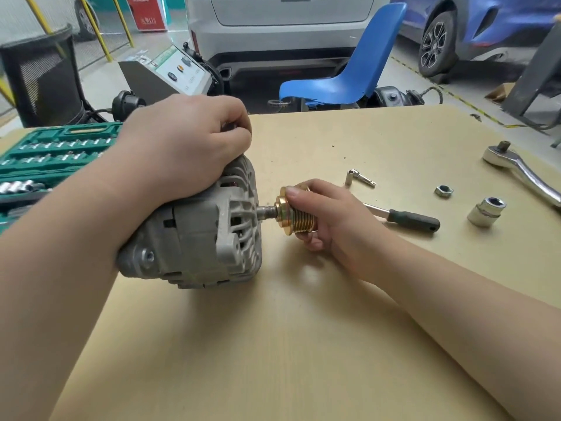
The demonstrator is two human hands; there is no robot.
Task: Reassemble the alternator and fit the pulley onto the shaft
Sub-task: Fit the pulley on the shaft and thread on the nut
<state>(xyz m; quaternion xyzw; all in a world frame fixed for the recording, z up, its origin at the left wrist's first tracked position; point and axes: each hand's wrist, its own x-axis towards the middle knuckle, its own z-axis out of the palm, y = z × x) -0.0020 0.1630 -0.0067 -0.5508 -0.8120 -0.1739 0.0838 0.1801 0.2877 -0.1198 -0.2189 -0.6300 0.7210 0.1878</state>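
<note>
A grey alternator (206, 238) lies on its side on the tan table (273, 344), its threaded shaft (267, 211) pointing right. My left hand (182, 147) grips the top of the housing and holds it down. A gold ribbed pulley (293, 212) sits on the tip of the shaft, with threads still showing between it and the housing. My right hand (328, 220) holds the pulley, thumb on top and fingers curled underneath. A loose hex nut (443, 190) lies on the table to the right.
A green socket set case (45, 153) stands open at the left. On the right lie a chrome socket (485, 211), a large ratchet (522, 168), a black-handled driver (409, 218) and a small adapter (358, 179). A blue chair (349, 65) and parked cars stand beyond the table.
</note>
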